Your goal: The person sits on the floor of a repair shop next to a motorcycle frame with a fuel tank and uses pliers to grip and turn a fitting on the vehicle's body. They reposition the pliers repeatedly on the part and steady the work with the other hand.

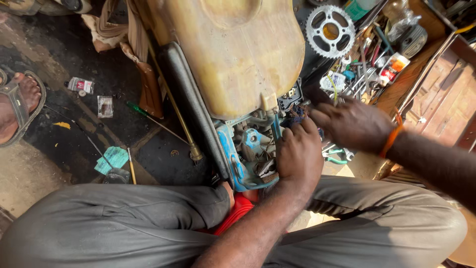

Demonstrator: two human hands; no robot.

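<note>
Two hands on the small engine [253, 149], which sits on the floor just ahead of the person's knees, blue-painted casing, under a big yellowed plastic tank [238, 54].

Left hand [299, 154]: fingers curled tight around a blue-handled tool [275, 126], shaft upright, tip buried in the engine's top side near the tank's lower edge. Knuckles resting against the metal parts.

Right hand [353, 124]: orange band [391, 139] at the wrist, fingers bent and pressed in at the dark block [291, 99] just right of the tank. Motion-blurred, so cannot tell whether it grips anything.

Around it:
- black padded strip [191, 109] running along the tank's left side, brass rod [176, 109] beside it
- green-handled screwdriver [141, 111] lying on the dirty floor, well left of the engine
- chain sprocket [330, 31] up right, touching the heap of spanners and loose tools [362, 69] in a wooden tray [421, 64]
- green-handled pliers [337, 155] just below the right hand
- another person's sandalled foot [20, 104] at the far left edge
- small packets [82, 85] and a teal scrap [115, 158] on the floor

Something red [238, 211] shows between the grey trouser legs, below the engine.
</note>
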